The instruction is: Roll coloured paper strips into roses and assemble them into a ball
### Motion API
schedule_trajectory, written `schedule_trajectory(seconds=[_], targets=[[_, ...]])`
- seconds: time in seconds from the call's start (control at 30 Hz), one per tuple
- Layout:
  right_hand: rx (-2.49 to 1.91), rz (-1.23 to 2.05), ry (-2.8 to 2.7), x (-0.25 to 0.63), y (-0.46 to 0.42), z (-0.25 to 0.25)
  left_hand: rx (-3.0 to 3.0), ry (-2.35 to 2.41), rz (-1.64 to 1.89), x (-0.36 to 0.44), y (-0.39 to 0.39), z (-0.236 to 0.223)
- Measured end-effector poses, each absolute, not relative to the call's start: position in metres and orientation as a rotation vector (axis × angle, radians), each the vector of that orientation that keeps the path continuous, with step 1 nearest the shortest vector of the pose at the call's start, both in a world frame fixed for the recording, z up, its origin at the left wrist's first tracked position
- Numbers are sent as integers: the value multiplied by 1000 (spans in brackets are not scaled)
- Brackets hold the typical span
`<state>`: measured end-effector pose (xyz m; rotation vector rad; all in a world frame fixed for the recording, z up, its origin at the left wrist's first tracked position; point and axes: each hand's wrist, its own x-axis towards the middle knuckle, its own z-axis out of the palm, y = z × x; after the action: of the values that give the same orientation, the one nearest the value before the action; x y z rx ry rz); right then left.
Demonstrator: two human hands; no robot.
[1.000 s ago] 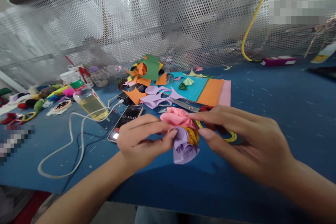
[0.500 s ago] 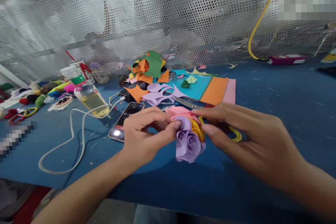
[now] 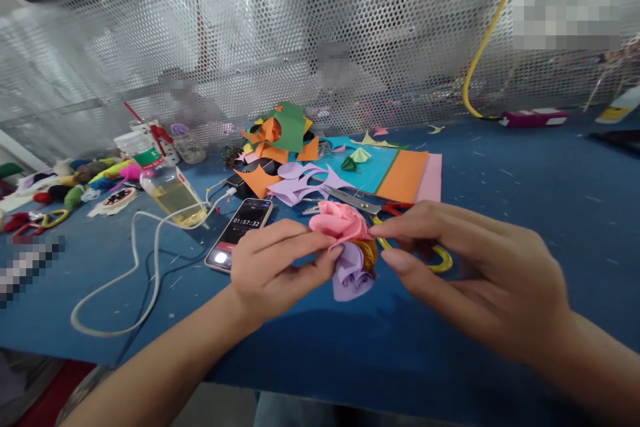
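Note:
A small cluster of rolled paper roses hangs over the blue table, pinched between the thumb and fingers of my left hand. It has a pink rose on top, a lilac rose below, and a yellow rose at the right. My right hand is at the cluster's right side, its index fingertip at the pink rose's edge and its thumb apart from it. Behind that hand lie scissors with red and yellow handles, partly hidden by the fingers.
A phone showing a timer and a white cable lie left. Beyond stand a bottle of yellowish liquid and a heap of paper offcuts. Coloured sheets lie behind the scissors. A perforated metal screen closes off the back.
The cluster has tilted, so the pink rose now faces up and more of it shows, while the lilac part shows less. Both hands stay close to it, and the view has shifted slightly.

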<state>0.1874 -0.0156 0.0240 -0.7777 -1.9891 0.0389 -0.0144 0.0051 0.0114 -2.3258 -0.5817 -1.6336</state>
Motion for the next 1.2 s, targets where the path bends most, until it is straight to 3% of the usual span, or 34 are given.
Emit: schedule_trajectory(seconds=[0.43,0.77,0.97,1.2], targets=[[-969,217,-2101,181,-10,18,-2384,-734,-1570,-10,10,0],[-1307,93,-2264,178,6,-1,-2776,-1945,-1793,0,23,-24],[-1272,-152,-2298,173,4,-6,-2786,-1829,-1826,-2,26,-27],[-1269,-158,-2293,173,3,-6,-2805,-1782,-1718,-3,26,-25]])
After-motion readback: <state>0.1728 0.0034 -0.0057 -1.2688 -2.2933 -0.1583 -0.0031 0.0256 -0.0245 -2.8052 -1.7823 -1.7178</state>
